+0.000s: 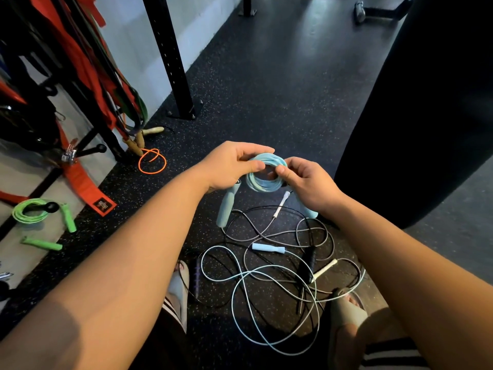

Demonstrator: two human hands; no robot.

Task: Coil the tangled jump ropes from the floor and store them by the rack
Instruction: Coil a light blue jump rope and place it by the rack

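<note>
While my left hand (232, 164) curls round one side of the coiled blue rope (266, 182) and my right hand (306, 180) pinches the other, I see its blue handles (225, 209) hanging beneath. Tangled ropes (266, 276) lie on the floor (266, 89) below; a coiled green rope (29, 212) sits at the left edge.
</note>
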